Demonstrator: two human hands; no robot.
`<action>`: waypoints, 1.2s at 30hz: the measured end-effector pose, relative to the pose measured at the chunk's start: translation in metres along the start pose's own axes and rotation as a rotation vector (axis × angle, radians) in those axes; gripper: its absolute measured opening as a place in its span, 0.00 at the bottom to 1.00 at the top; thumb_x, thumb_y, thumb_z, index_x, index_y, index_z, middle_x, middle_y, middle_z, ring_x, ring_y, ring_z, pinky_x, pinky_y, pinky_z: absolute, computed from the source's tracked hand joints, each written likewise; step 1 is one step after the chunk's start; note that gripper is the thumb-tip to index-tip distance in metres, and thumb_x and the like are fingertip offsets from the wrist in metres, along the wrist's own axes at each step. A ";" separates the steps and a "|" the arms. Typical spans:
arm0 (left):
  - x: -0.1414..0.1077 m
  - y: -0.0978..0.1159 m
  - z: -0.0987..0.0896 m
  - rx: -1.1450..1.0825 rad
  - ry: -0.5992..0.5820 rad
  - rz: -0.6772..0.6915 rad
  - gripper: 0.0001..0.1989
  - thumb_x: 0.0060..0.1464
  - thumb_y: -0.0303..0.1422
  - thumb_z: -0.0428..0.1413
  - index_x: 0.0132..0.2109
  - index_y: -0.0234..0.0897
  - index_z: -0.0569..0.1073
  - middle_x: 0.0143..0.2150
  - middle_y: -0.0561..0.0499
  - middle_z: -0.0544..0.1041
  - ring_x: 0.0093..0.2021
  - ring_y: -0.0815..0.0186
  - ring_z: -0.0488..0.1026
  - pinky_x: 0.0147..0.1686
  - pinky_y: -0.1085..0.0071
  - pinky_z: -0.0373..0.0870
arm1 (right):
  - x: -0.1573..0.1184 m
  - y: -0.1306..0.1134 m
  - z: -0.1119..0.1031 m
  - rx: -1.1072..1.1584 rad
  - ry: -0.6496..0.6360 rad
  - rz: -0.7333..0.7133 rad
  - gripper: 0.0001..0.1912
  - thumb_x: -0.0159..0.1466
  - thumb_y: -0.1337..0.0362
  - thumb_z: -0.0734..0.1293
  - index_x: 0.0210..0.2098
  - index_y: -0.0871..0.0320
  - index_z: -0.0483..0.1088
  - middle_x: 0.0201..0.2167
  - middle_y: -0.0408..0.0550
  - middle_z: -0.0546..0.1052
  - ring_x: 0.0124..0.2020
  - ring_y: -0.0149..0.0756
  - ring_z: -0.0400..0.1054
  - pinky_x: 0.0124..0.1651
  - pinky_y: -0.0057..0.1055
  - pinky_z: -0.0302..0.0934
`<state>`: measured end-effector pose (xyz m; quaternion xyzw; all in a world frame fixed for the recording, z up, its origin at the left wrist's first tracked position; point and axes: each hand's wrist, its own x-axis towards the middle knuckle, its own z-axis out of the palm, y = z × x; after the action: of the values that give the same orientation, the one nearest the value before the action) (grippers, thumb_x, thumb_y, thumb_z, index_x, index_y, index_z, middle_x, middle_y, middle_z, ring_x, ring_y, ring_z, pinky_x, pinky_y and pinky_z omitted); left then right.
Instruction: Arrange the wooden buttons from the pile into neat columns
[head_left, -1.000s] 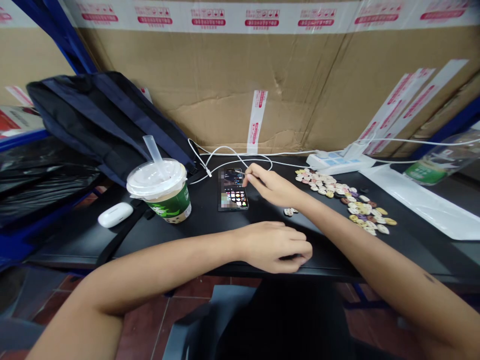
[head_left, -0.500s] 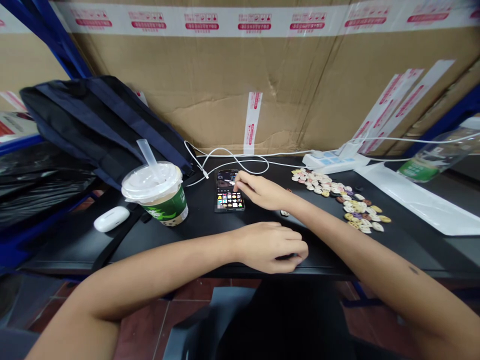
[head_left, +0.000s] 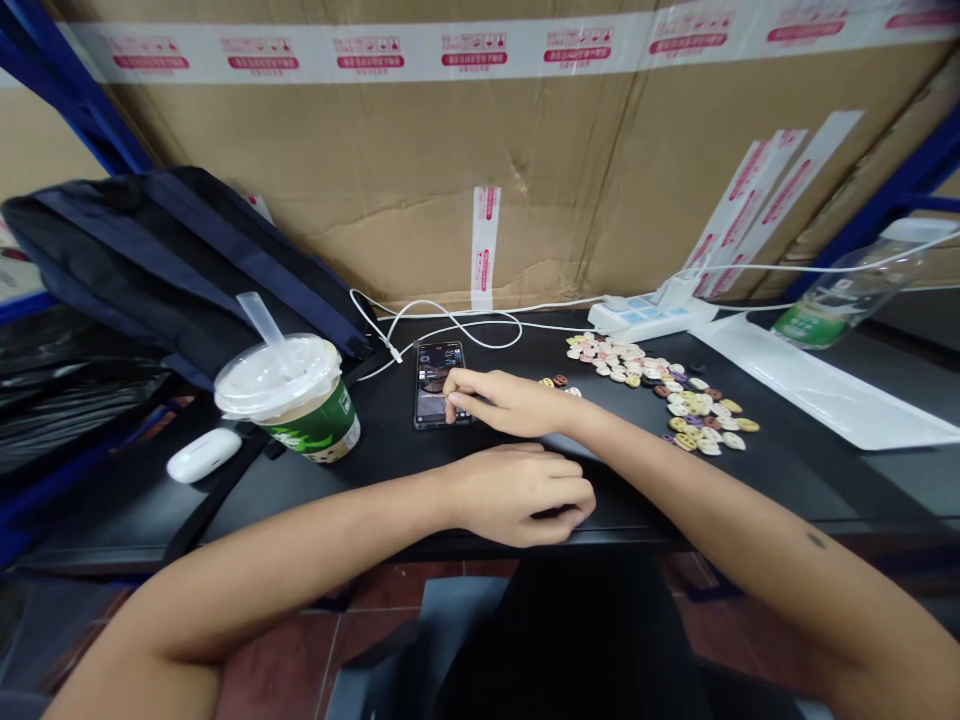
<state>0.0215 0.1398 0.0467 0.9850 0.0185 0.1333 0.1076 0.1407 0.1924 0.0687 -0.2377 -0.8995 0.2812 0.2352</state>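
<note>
- A large sheet of brown cardboard (head_left: 375, 150), crossed by white tape with red print, stands behind a black counter (head_left: 390, 410).
- The slim dark rectangular phone (head_left: 429, 385) lies flat on the counter near its middle, screen up and lit.
- The right hand (head_left: 502, 402) is over the phone's near right part, index finger bent down to the screen; it is released, grasping nothing visible. Whether the fingertip touches the glass, I cannot tell.
- The left hand (head_left: 521, 495) rests loosely curled by the near edge, just below the right; its palm is hidden, so I cannot tell whether it grasps anything.
- Left of the phone stands a clear-lidded plastic cup with a green band (head_left: 311, 425), a translucent straw tilted in it; beside it lies a glossy white oval case (head_left: 202, 456).
- A navy and black fabric backpack (head_left: 195, 270) leans behind the cup.
- To the right, small flat cream, yellow, brown and purple pieces (head_left: 619, 362) spread near a white power strip (head_left: 645, 317).
</note>
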 end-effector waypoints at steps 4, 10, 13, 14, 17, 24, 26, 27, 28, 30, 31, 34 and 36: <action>0.001 0.001 -0.001 0.001 0.001 0.008 0.07 0.63 0.28 0.49 0.40 0.37 0.72 0.33 0.52 0.76 0.33 0.67 0.70 0.39 0.69 0.65 | 0.000 0.004 0.001 -0.081 0.056 0.039 0.11 0.74 0.63 0.53 0.42 0.56 0.65 0.39 0.46 0.78 0.38 0.35 0.71 0.42 0.33 0.61; 0.001 0.000 -0.002 0.002 -0.006 0.004 0.07 0.63 0.29 0.49 0.40 0.37 0.72 0.32 0.52 0.74 0.32 0.67 0.68 0.39 0.69 0.65 | -0.001 0.003 -0.002 -0.154 0.088 0.074 0.10 0.74 0.62 0.53 0.43 0.55 0.65 0.38 0.45 0.78 0.35 0.34 0.70 0.37 0.30 0.58; 0.000 0.000 -0.002 0.003 -0.005 0.004 0.07 0.63 0.29 0.49 0.40 0.37 0.72 0.32 0.52 0.74 0.31 0.67 0.67 0.39 0.70 0.65 | -0.003 0.001 -0.005 -0.193 0.135 0.086 0.10 0.74 0.62 0.53 0.44 0.54 0.64 0.39 0.44 0.78 0.35 0.34 0.70 0.37 0.30 0.57; 0.000 0.000 -0.002 0.004 -0.003 0.005 0.07 0.63 0.29 0.49 0.40 0.37 0.72 0.32 0.52 0.73 0.31 0.67 0.67 0.39 0.70 0.64 | -0.004 0.001 -0.006 -0.205 0.156 0.090 0.10 0.74 0.62 0.53 0.44 0.54 0.64 0.39 0.44 0.78 0.36 0.35 0.70 0.38 0.31 0.57; 0.000 0.000 -0.002 0.010 0.004 0.008 0.07 0.63 0.28 0.49 0.40 0.37 0.72 0.32 0.52 0.73 0.31 0.68 0.67 0.38 0.69 0.64 | -0.005 0.005 -0.007 -0.218 0.197 0.081 0.10 0.74 0.62 0.53 0.44 0.54 0.64 0.40 0.46 0.77 0.38 0.36 0.69 0.41 0.32 0.58; 0.000 0.000 -0.002 0.012 0.014 0.014 0.06 0.63 0.28 0.49 0.40 0.37 0.71 0.32 0.53 0.74 0.30 0.68 0.67 0.38 0.69 0.64 | -0.001 0.016 -0.001 -0.246 0.166 0.091 0.09 0.74 0.62 0.53 0.42 0.54 0.63 0.38 0.47 0.73 0.37 0.37 0.66 0.41 0.34 0.58; 0.000 0.000 -0.002 0.006 0.014 0.017 0.06 0.63 0.28 0.49 0.40 0.38 0.71 0.32 0.53 0.74 0.31 0.68 0.67 0.38 0.69 0.64 | -0.001 0.016 0.000 -0.260 0.163 0.089 0.09 0.74 0.62 0.53 0.42 0.54 0.62 0.36 0.46 0.72 0.36 0.37 0.65 0.40 0.34 0.57; 0.000 0.000 -0.002 0.002 0.014 0.019 0.06 0.63 0.28 0.49 0.40 0.38 0.71 0.32 0.53 0.73 0.31 0.68 0.68 0.38 0.69 0.64 | -0.001 0.016 0.000 -0.264 0.162 0.086 0.09 0.74 0.62 0.53 0.42 0.54 0.62 0.35 0.45 0.71 0.36 0.37 0.65 0.40 0.33 0.57; 0.000 0.000 -0.002 -0.001 0.014 0.020 0.06 0.63 0.28 0.49 0.40 0.38 0.71 0.32 0.53 0.73 0.31 0.68 0.68 0.38 0.69 0.64 | -0.001 0.015 0.000 -0.264 0.161 0.082 0.09 0.74 0.62 0.53 0.42 0.55 0.61 0.35 0.45 0.71 0.36 0.37 0.65 0.39 0.33 0.56; 0.001 0.000 -0.002 -0.005 0.017 0.020 0.06 0.63 0.28 0.49 0.40 0.37 0.71 0.32 0.53 0.73 0.32 0.67 0.68 0.38 0.69 0.64 | 0.001 0.013 0.000 -0.252 0.158 0.070 0.09 0.74 0.62 0.53 0.42 0.55 0.61 0.35 0.45 0.70 0.35 0.36 0.64 0.40 0.34 0.56; 0.001 -0.001 -0.001 -0.007 0.019 0.019 0.06 0.63 0.28 0.49 0.40 0.37 0.71 0.32 0.53 0.73 0.32 0.67 0.68 0.38 0.69 0.64 | 0.002 0.012 0.000 -0.243 0.154 0.061 0.09 0.74 0.61 0.52 0.42 0.55 0.62 0.35 0.46 0.70 0.36 0.36 0.63 0.41 0.34 0.57; 0.001 -0.001 -0.001 -0.020 0.015 0.010 0.06 0.63 0.28 0.50 0.39 0.38 0.71 0.32 0.53 0.73 0.32 0.67 0.69 0.38 0.69 0.64 | 0.010 0.010 0.001 -0.217 0.125 0.010 0.11 0.75 0.61 0.52 0.42 0.55 0.62 0.35 0.46 0.69 0.38 0.38 0.63 0.42 0.35 0.57; 0.001 -0.001 -0.001 -0.031 0.009 0.007 0.05 0.62 0.28 0.50 0.40 0.38 0.71 0.32 0.52 0.73 0.33 0.67 0.69 0.38 0.69 0.64 | 0.017 0.012 0.003 -0.206 0.102 -0.012 0.11 0.75 0.61 0.52 0.42 0.54 0.63 0.35 0.47 0.70 0.40 0.39 0.64 0.44 0.35 0.58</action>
<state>0.0220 0.1410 0.0482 0.9827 0.0136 0.1385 0.1221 0.1292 0.2092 0.0643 -0.2693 -0.9119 0.1735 0.2565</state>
